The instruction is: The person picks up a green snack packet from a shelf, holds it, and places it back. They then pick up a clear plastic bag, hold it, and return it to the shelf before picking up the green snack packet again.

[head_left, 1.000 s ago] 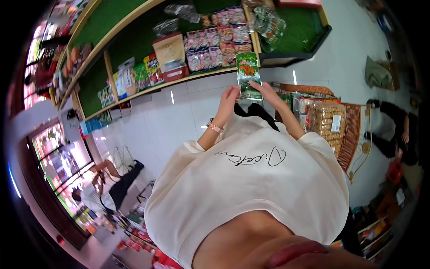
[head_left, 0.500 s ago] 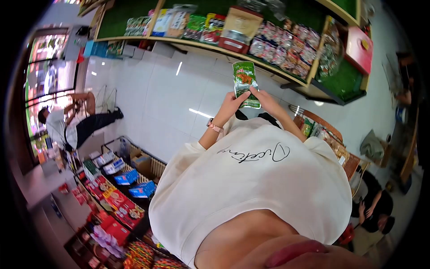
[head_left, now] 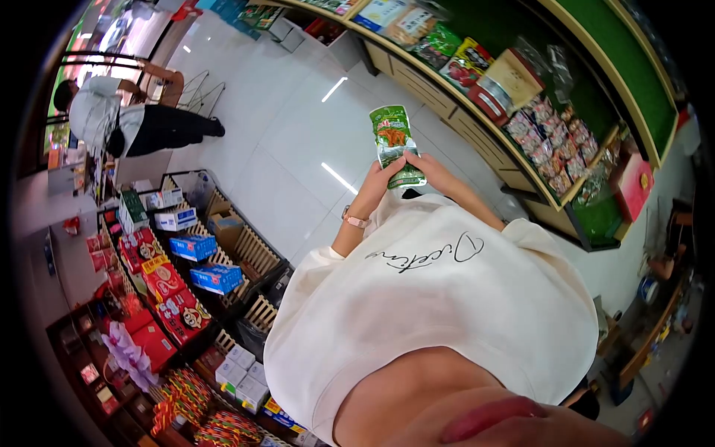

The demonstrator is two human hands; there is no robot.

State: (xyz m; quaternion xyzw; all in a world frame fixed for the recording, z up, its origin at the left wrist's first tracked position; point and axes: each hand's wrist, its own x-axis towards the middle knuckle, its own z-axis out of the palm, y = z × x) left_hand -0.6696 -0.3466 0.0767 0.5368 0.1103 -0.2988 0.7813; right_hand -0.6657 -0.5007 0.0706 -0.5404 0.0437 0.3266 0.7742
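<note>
A green snack bag is gripped by the left hand at seven o'clock and the right hand at five o'clock.

Packet between left hand and right hand; shelves right, crates left

The green snack packet is flat, with an orange picture on its front. It stands upright in the air, its lower end gripped by the left hand and the right hand.
</note>
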